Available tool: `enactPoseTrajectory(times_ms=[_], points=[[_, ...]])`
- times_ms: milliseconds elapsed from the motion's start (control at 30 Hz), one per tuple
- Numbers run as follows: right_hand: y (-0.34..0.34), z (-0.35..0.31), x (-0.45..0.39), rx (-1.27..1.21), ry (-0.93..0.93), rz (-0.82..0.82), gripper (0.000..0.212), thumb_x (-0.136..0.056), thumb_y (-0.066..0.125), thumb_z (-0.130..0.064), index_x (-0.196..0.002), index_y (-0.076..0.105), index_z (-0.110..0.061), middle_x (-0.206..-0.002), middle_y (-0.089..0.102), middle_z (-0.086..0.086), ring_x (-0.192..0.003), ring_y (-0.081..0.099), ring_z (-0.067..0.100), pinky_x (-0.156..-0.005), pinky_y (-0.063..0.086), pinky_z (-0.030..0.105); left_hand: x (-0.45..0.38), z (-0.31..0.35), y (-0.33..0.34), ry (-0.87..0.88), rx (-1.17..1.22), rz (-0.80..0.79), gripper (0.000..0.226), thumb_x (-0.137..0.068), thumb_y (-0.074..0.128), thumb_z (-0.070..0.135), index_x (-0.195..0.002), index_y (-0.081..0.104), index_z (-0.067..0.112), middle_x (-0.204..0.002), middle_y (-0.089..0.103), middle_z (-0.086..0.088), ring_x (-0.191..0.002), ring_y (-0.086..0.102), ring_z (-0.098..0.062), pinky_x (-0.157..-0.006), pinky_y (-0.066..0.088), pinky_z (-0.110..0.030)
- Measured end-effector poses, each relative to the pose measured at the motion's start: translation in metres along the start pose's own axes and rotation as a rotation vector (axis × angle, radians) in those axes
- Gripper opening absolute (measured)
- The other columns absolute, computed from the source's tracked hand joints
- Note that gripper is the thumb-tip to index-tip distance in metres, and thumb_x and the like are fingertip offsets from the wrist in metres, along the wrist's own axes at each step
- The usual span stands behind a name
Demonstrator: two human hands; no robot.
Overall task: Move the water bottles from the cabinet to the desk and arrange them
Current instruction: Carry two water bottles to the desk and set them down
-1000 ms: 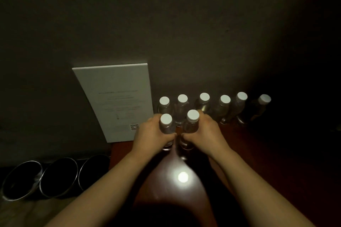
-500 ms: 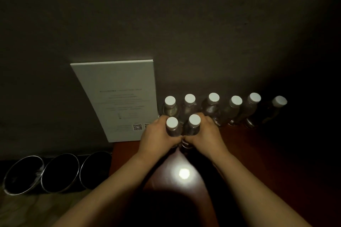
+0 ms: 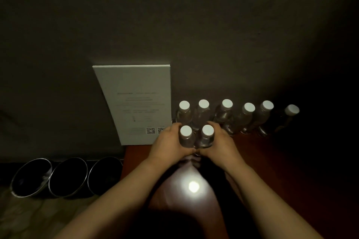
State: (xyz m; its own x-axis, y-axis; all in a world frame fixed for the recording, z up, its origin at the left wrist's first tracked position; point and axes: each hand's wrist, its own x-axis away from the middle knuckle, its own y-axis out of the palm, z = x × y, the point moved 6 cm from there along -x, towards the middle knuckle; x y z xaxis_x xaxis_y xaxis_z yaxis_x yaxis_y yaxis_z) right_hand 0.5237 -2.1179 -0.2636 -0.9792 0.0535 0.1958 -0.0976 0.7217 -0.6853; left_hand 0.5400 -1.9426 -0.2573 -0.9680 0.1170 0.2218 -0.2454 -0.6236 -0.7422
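Observation:
Two clear, white-capped water bottles stand upright side by side on the dark red-brown desk (image 3: 272, 170). My left hand (image 3: 169, 143) grips the left bottle (image 3: 186, 136). My right hand (image 3: 219, 142) grips the right bottle (image 3: 207, 135); the two bottles touch or nearly touch. Behind them, several more capped bottles (image 3: 226, 110) stand in a row along the wall, running off into the dark on the right.
A white printed card with QR codes (image 3: 136, 103) leans against the wall left of the row. Three round metal-rimmed bins (image 3: 68, 176) sit on the floor past the desk's left edge. A bright lamp reflection (image 3: 193, 187) shines on the desk between my forearms.
Both hands have pushed the two bottles away from me toward the back row and closer together. The view has shifted slightly.

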Motion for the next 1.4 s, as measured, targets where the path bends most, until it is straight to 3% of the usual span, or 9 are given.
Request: enactPoseTrajectory(times_ms=[100,233,367,667,833,1000,1400], points=[[-0.012,-0.004,0.013,0.021,-0.001,-0.002,0.089,-0.060,0.092,-0.031,-0.137,0.049,-0.024,-0.130,0.061,0.000,-0.118,0.058,0.018,-0.089,0.040,0.020,0.012,0.000,-0.012,0.000,-0.044,-0.006,0.088,-0.055,0.088,0.049,-0.131,0.050,0.026,-0.126,0.061,-0.001,-0.117,0.057,-0.019,-0.096,0.049,-0.034],[-0.020,-0.003,0.039,0.197,0.067,-0.096,0.092,-0.065,0.088,-0.029,-0.144,0.041,-0.022,-0.139,0.050,0.010,-0.128,0.050,0.026,-0.100,0.038,0.025,0.036,-0.001,-0.030,-0.017,-0.109,-0.023,0.091,-0.059,0.087,0.053,-0.135,0.048,0.022,-0.133,0.057,-0.003,-0.121,0.054,-0.019,-0.098,0.046,-0.030],[-0.023,-0.018,0.070,0.325,0.047,-0.143,0.088,-0.066,0.086,-0.034,-0.142,0.043,-0.022,-0.136,0.051,0.009,-0.125,0.052,0.027,-0.103,0.042,0.030,0.068,0.004,-0.052,0.006,-0.168,-0.023,0.095,-0.062,0.086,0.053,-0.141,0.044,0.022,-0.140,0.052,-0.001,-0.126,0.051,-0.018,-0.102,0.044,-0.030],[0.004,-0.127,0.160,0.512,-0.149,-0.214,0.081,-0.068,0.083,-0.045,-0.139,0.048,-0.027,-0.133,0.055,0.003,-0.120,0.056,0.023,-0.097,0.050,0.035,0.169,-0.009,-0.124,0.056,-0.332,-0.023,0.088,-0.066,0.081,0.056,-0.141,0.045,0.027,-0.139,0.051,0.002,-0.126,0.051,-0.018,-0.100,0.049,-0.037],[0.049,-0.217,0.232,0.533,-0.314,-0.260,0.085,-0.068,0.084,-0.045,-0.141,0.046,-0.030,-0.139,0.054,-0.001,-0.124,0.054,0.019,-0.099,0.050,0.035,0.259,-0.061,-0.184,0.032,-0.381,-0.014,0.078,-0.067,0.079,0.059,-0.134,0.047,0.032,-0.126,0.055,0.005,-0.113,0.056,-0.015,-0.089,0.054,-0.037],[0.110,-0.312,0.309,0.578,-0.503,-0.341,0.077,-0.074,0.081,-0.042,-0.141,0.046,-0.029,-0.134,0.057,-0.001,-0.120,0.056,0.019,-0.096,0.051,0.035,0.362,-0.134,-0.257,-0.022,-0.428,0.077,0.080,-0.066,0.076,0.064,-0.134,0.047,0.033,-0.125,0.054,0.008,-0.112,0.055,-0.014,-0.088,0.053,-0.038],[0.264,-0.491,0.430,0.597,-0.851,-0.476,0.090,-0.072,0.082,-0.045,-0.147,0.034,-0.033,-0.135,0.055,-0.003,-0.117,0.057,0.017,-0.093,0.054,0.035,0.558,-0.285,-0.405,-0.250,-0.471,0.323,0.076,-0.064,0.075,0.065,-0.129,0.053,0.032,-0.120,0.058,0.008,-0.109,0.059,-0.014,-0.084,0.055,-0.038]])
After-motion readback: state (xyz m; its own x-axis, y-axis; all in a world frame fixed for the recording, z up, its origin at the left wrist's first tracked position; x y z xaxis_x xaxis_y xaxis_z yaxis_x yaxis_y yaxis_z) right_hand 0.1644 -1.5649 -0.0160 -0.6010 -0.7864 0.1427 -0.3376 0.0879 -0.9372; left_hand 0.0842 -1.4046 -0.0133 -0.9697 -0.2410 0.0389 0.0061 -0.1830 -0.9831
